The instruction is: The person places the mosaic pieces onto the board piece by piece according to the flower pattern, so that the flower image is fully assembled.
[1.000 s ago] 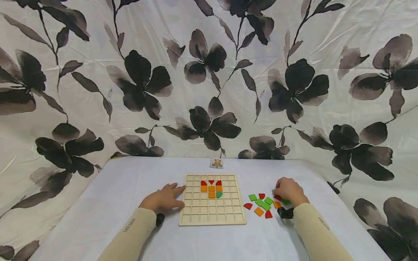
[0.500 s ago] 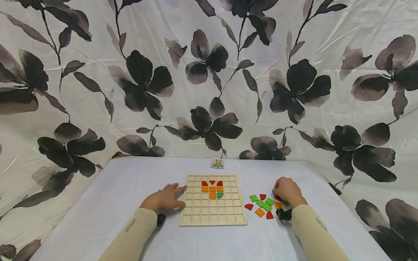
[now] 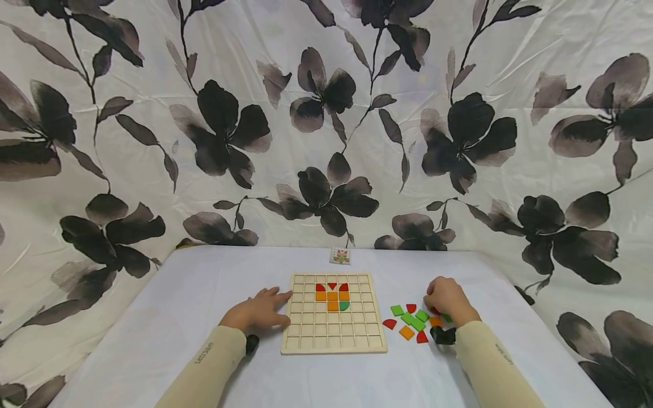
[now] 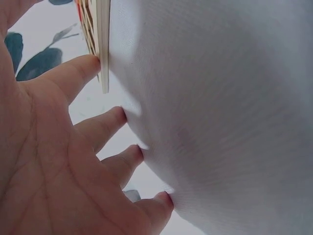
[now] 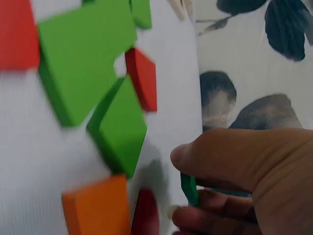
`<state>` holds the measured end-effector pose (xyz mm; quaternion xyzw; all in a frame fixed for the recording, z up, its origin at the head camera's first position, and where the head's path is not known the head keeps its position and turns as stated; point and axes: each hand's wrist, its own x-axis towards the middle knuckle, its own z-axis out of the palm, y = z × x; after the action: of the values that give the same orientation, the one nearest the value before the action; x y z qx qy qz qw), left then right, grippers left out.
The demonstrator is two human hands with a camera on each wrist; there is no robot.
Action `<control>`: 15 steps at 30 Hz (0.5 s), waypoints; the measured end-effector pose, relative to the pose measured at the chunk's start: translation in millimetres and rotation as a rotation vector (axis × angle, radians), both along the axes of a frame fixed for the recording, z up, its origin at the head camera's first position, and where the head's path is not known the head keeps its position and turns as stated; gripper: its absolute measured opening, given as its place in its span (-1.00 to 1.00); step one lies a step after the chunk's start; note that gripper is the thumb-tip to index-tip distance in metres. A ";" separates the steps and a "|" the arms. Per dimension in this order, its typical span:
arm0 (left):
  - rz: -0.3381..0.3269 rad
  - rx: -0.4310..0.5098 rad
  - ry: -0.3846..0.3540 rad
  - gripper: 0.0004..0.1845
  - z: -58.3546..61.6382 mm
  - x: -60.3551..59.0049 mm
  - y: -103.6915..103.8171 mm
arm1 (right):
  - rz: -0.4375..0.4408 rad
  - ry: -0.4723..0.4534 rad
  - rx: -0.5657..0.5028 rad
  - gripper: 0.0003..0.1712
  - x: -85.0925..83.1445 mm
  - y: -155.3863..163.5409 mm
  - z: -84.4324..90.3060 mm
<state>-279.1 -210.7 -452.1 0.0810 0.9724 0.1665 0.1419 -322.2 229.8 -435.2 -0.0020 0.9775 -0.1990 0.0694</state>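
A wooden grid board (image 3: 333,313) lies on the white table with red, orange and green tiles (image 3: 331,294) set in its upper middle. My left hand (image 3: 257,311) lies flat beside the board's left edge (image 4: 103,44), fingers spread on the cloth, the fingertips (image 4: 93,62) touching that edge. My right hand (image 3: 445,297) is over the far end of the loose tile pile (image 3: 414,321). In the right wrist view its thumb and fingers (image 5: 215,166) pinch a thin green tile (image 5: 189,189) on edge, beside green tiles (image 5: 83,54), an orange tile (image 5: 95,208) and a red tile (image 5: 143,78).
A small pattern card (image 3: 339,256) stands at the table's back edge. A floral curtain (image 3: 326,124) closes in the back and both sides. Bare white tablecloth (image 3: 194,294) lies to the left of the board and in front of it.
The right hand has drawn slightly left and back over the tiles, closing on a green tile. The left hand stays by the board.
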 end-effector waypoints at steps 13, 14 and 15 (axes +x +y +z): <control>-0.004 -0.006 0.011 -0.19 -1.6 0.4 0.3 | 0.242 0.126 -0.057 -0.70 -3.9 -75.6 0.8; -0.004 -0.006 0.009 -0.19 -1.0 0.5 0.5 | 0.266 0.138 -0.063 -0.70 -3.5 -81.8 0.4; -0.002 -0.006 0.007 -0.19 -0.8 0.6 0.9 | 0.287 0.149 -0.072 -0.71 -2.7 -88.1 0.1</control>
<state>-278.4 -209.8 -452.8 0.0822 0.9733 0.1631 0.1389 -324.9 141.7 -435.1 -0.1588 0.9619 -0.2211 0.0242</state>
